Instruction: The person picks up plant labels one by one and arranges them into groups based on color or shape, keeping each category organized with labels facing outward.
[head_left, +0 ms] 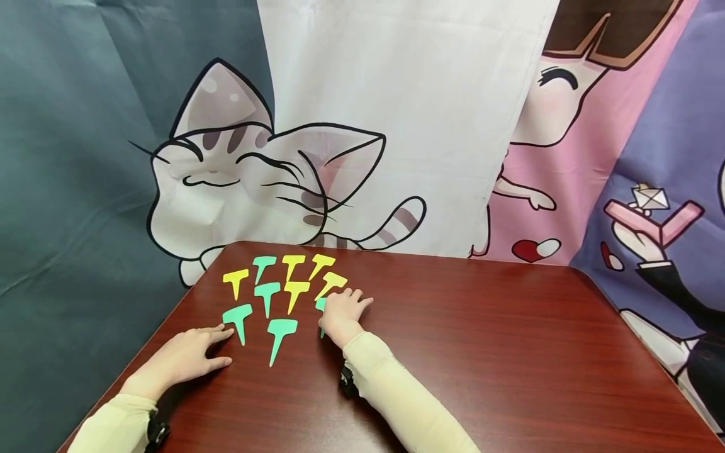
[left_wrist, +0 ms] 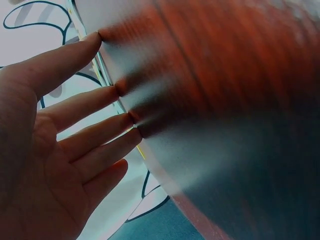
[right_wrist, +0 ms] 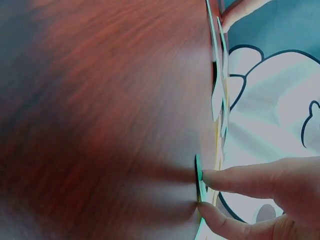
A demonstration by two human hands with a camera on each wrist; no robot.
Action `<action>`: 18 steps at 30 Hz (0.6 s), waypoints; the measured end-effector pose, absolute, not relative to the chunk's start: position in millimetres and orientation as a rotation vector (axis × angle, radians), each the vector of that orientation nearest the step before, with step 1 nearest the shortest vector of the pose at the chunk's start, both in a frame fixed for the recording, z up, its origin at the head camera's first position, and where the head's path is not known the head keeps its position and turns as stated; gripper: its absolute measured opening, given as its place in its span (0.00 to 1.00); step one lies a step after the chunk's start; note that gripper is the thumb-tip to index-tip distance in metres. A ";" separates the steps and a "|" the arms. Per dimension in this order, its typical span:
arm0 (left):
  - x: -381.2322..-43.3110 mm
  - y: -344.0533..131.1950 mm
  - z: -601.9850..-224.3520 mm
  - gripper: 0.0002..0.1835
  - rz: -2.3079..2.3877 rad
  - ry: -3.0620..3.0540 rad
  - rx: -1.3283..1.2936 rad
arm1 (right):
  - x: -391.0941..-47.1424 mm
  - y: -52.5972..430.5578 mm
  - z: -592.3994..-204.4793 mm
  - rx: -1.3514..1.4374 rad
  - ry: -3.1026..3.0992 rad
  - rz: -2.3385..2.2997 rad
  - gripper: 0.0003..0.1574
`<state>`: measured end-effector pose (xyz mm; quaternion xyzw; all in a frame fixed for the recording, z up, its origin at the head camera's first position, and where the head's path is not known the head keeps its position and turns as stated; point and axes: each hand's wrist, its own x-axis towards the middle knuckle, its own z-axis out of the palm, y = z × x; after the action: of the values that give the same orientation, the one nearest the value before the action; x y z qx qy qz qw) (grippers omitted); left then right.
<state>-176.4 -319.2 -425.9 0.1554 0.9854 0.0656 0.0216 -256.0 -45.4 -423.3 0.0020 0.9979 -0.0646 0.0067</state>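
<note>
Green and yellow T-shaped plant labels lie flat in rough rows on the left part of the table. My right hand (head_left: 342,316) is over a green label (right_wrist: 200,177), partly covering it in the head view. In the right wrist view, its thumb and a finger touch this label at two spots a little apart. My left hand (head_left: 184,355) rests at the table's left side with fingers stretched out, fingertips (left_wrist: 122,92) down on the wood. Its foremost fingertips are right at the edge of another green label (head_left: 238,316). A further green label (head_left: 281,328) lies between the hands.
Several yellow labels, among them one at the far left (head_left: 235,277) and one in the middle (head_left: 296,290), lie beyond the hands. The dark red wooden table (head_left: 498,352) extends to the right. A cartoon-printed cloth (head_left: 408,94) hangs behind its back edge.
</note>
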 end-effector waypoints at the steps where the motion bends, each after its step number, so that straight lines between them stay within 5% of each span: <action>1: -176.6 -319.1 -425.8 0.33 0.205 3.054 0.484 | -256.1 -44.3 -422.8 0.003 3.119 -0.212 0.21; 18: -178.5 -319.6 -428.1 0.33 0.202 3.074 0.504 | -262.0 -36.8 -428.5 0.030 3.090 -0.284 0.22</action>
<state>-178.5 -319.6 -428.1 0.1614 0.9847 0.0647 0.0099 -262.0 -36.8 -428.5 0.0097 0.9956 -0.0916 0.0192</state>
